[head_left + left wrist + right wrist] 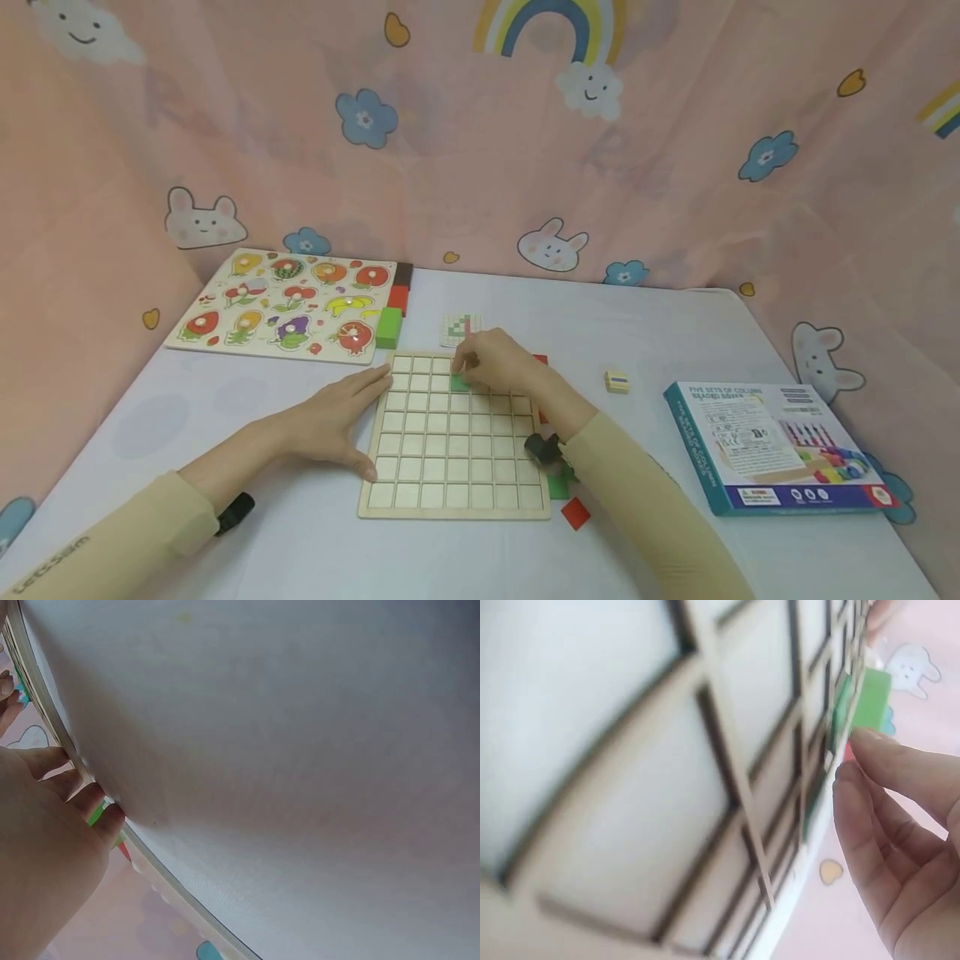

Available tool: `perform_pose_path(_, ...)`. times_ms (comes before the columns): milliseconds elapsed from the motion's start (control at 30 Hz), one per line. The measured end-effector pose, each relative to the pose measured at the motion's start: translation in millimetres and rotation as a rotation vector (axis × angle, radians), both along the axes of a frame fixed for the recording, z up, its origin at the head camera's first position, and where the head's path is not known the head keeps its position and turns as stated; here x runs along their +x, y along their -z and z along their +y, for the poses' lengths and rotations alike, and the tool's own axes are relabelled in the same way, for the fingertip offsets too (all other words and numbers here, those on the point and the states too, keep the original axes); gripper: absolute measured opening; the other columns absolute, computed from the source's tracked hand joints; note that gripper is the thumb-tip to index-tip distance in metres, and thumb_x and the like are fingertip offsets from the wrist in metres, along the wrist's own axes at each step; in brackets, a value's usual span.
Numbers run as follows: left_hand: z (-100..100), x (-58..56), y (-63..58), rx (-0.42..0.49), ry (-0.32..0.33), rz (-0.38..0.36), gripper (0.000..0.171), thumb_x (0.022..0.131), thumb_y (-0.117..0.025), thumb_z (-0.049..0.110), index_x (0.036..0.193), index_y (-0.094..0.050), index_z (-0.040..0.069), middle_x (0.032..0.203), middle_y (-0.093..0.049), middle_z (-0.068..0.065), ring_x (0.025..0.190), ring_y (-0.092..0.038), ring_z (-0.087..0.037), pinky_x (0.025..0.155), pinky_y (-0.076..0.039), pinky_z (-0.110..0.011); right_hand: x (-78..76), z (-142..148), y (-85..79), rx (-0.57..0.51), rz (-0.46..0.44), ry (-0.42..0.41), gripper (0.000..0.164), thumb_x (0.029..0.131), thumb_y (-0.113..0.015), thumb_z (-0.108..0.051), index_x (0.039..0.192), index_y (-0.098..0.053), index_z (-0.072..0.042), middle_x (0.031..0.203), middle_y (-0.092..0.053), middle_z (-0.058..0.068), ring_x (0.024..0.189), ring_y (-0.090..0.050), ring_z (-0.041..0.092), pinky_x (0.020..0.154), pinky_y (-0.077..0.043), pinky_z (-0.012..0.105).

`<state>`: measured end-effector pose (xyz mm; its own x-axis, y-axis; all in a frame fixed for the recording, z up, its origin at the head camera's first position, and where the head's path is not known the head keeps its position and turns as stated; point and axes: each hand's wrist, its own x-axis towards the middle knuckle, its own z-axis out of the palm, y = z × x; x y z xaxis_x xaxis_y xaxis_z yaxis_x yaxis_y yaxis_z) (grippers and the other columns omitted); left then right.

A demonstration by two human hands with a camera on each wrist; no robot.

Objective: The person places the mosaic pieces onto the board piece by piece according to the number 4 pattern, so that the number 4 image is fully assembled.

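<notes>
A wooden grid board (401,496) lies on the table. My left hand (330,421) lies along its left side with fingers spread, and in the left wrist view the fingertips of that hand (56,840) touch the board's edge (176,885). Over the top rows, my right hand (495,362) pinches a small red tile (847,753) between thumb and fingertips, mostly hidden by them. Beneath that hand a green tile (459,383) sits in a grid cell; another green tile (813,808) shows in the right wrist view.
Behind the board lies a small pattern card (452,327). A fruit peg puzzle (262,304) stands back left, beside a green block (388,328). Right of the board are a loose red tile (576,513), a green tile (558,487), a small yellowish block (617,382) and a flat box (780,450).
</notes>
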<state>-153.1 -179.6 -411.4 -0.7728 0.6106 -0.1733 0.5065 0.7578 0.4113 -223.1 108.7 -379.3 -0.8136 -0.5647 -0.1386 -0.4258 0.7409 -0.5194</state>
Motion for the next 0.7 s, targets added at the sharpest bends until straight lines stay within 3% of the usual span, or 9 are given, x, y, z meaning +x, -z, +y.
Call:
perform_pose_path(200, 0, 0.1, -0.3, 0.001, 0.001, 0.006, 0.133, 0.056, -0.076, 0.078, 0.155, -0.026, 0.004, 0.167, -0.016, -0.014, 0.152, -0.022, -0.041, 0.118, -0.030, -0.062, -8.4, 23, -10.0, -0.007, 0.019, 0.039, 0.015, 0.091, -0.069, -0.012, 0.105, -0.074, -0.014, 0.092, -0.071, 0.002, 0.087, -0.064, 0.016, 0.079, -0.055, 0.029)
perform_pose_path(467, 0, 0.3, -0.7, -0.003, 0.001, -0.003, 0.133, 0.056, -0.076, 0.078, 0.155, -0.026, 0.004, 0.167, -0.016, -0.015, 0.151, -0.023, -0.042, 0.118, -0.031, -0.062, -11.6, 73, -17.5, -0.038, -0.033, 0.087, 0.014, 0.090, -0.068, -0.011, 0.103, -0.073, -0.011, 0.083, -0.066, 0.004, 0.072, -0.056, 0.016, 0.062, -0.049, 0.026)
perform_pose_path(700, 1, 0.2, -2.2, -0.010, 0.000, -0.001, 0.133, 0.057, -0.077, 0.077, 0.155, -0.026, 0.003, 0.167, -0.016, -0.016, 0.151, -0.022, -0.042, 0.118, -0.030, -0.063, -8.1, 108, -15.4, 0.011, -0.093, 0.050, 0.015, 0.088, -0.073, -0.013, 0.103, -0.072, -0.013, 0.092, -0.071, -0.001, 0.087, -0.062, 0.013, 0.083, -0.055, 0.030)
